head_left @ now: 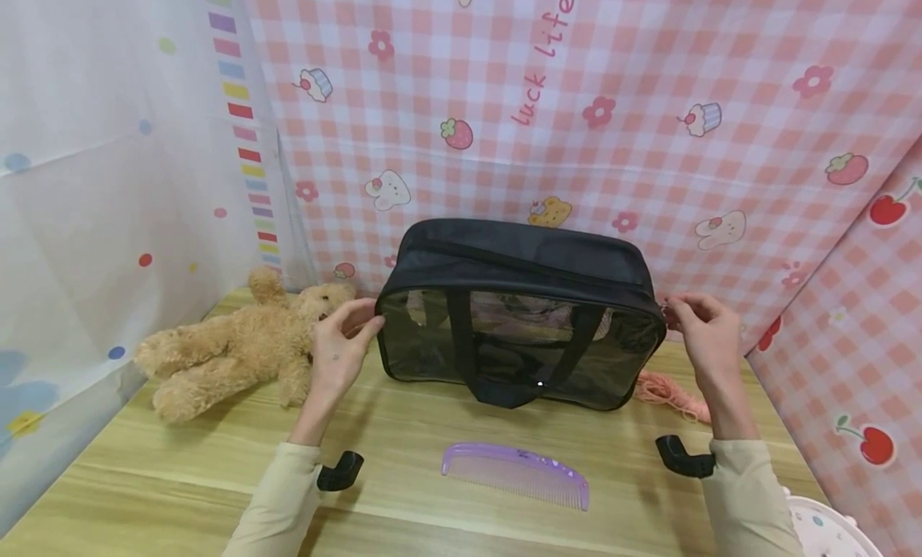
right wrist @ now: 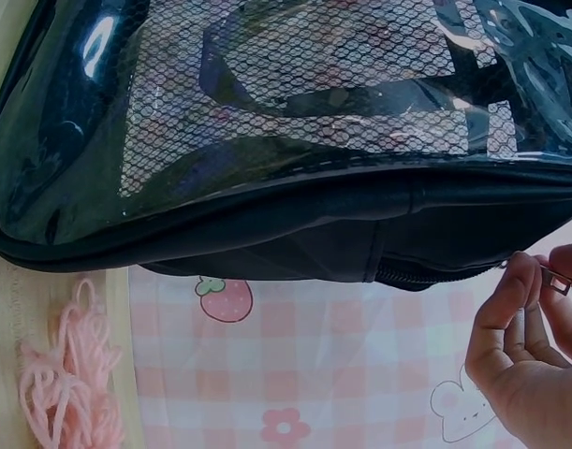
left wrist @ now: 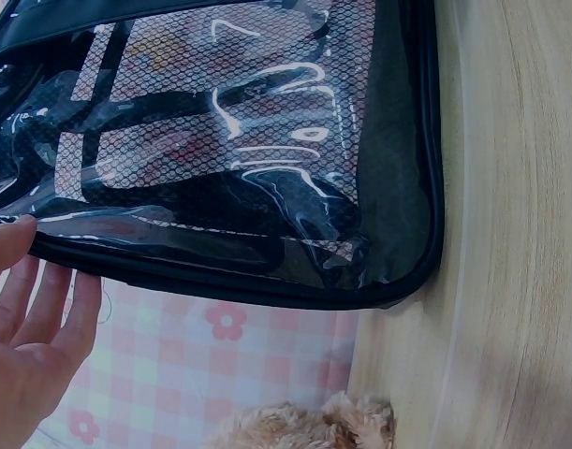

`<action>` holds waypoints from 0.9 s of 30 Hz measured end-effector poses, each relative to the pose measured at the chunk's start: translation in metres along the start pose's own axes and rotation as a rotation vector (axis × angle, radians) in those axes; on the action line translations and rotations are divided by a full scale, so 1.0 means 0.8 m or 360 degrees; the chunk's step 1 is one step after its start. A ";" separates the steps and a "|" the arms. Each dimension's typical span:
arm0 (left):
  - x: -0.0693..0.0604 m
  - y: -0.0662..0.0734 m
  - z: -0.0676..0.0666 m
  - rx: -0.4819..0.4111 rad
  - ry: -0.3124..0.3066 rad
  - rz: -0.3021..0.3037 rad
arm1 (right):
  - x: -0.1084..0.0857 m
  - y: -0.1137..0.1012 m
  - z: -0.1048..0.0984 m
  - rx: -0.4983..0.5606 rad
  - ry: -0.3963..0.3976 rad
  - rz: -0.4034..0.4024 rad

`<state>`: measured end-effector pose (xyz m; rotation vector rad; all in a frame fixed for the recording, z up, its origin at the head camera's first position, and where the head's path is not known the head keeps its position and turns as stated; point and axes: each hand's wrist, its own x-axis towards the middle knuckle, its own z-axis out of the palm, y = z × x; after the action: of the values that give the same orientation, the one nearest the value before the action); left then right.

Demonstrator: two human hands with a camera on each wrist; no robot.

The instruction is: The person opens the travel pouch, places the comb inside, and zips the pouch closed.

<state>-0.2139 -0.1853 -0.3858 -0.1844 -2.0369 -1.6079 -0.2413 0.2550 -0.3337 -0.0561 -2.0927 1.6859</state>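
Observation:
A black bag with a see-through front panel (head_left: 522, 317) stands upright on the table, its strap handle hanging down in front. At its left upper edge my left hand (head_left: 342, 345) grips the side, thumb in front and fingers behind, as the left wrist view shows. On the opposite end, my right hand (head_left: 709, 333) pinches a metal zipper pull (right wrist: 557, 279) between thumb and fingers. The zipper teeth (right wrist: 417, 277) run along the bag's side just beside those fingertips. Through the clear panel a mesh-patterned inside (left wrist: 229, 103) shows; whether anything lies in the bag I cannot tell.
A tan teddy bear (head_left: 252, 349) lies left of the bag. In front is a purple comb (head_left: 515, 473). Pink yarn (head_left: 666, 393) lies by the bag's right end. A white round object (head_left: 828, 529) sits at the lower right. Patterned cloth (head_left: 533, 165) hangs behind.

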 end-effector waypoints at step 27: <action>0.000 -0.002 0.001 0.0034 0.0009 0.0037 | 0.014 -0.024 -0.002 -0.0412 -0.0141 -0.0181</action>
<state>-0.2152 -0.1849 -0.3875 -0.1949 -2.0397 -1.5706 -0.2459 0.2547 -0.3118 0.0575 -2.3225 1.3678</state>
